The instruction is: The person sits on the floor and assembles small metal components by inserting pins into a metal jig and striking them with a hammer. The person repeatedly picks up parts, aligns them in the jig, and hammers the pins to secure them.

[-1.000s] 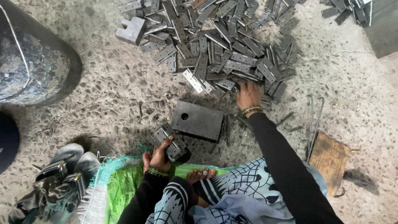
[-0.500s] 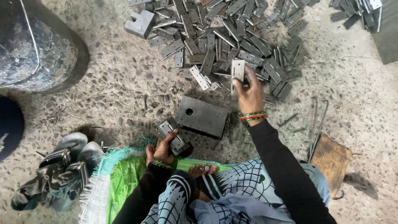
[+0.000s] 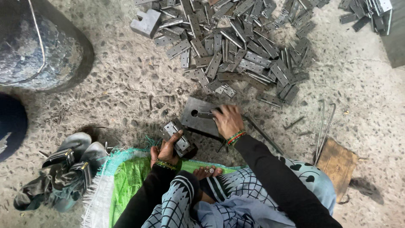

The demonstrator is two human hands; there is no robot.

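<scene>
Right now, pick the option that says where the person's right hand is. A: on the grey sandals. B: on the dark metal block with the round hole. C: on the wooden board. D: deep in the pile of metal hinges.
B: the right hand rests on the dark metal block, pressing a small metal piece beside its round hole; the pile of hinges lies further off, untouched.

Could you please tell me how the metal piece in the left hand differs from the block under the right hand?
The hinge piece in the left hand is thin, with small holes, and held off the ground; the block under the right hand is thick, with one large round hole, and lies flat on the floor. Both are grey metal.
</scene>
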